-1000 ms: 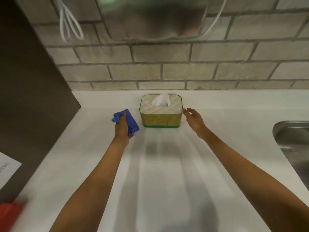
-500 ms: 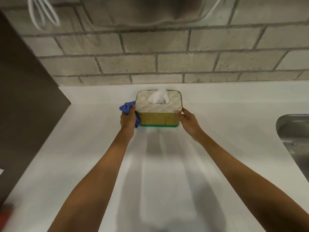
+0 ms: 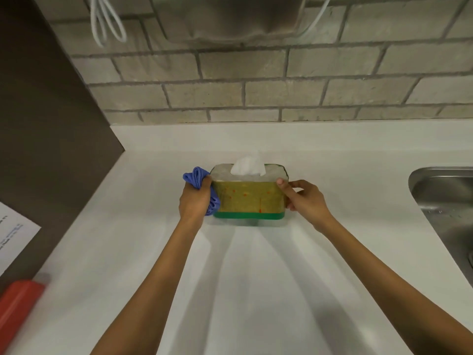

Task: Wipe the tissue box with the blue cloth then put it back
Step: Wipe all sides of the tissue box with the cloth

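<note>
Box (image 3: 249, 198) sits mid-surface (image 3: 256, 290) between our hands, left hand (image 3: 194, 204) bunching cloth (image 3: 198, 184) against its left side, right hand (image 3: 307, 202) fingers (image 3: 281, 182) pinching its right edge, tissue (image 3: 247, 166) sticking up.

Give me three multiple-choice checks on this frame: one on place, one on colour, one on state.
1. The sink lies on which side of the tissue box?
A left
B right
C behind

2. The box's base band is:
A green
B red
C black

3. The blue cloth is:
A flat on the counter
B bunched in the left hand
C draped over the box

Answers:
1 B, the steel basin sits at the right edge.
2 A, a green strip runs along the bottom.
3 B, the fingers grip it against the box's left end, while the right hand holds the other end.
</note>
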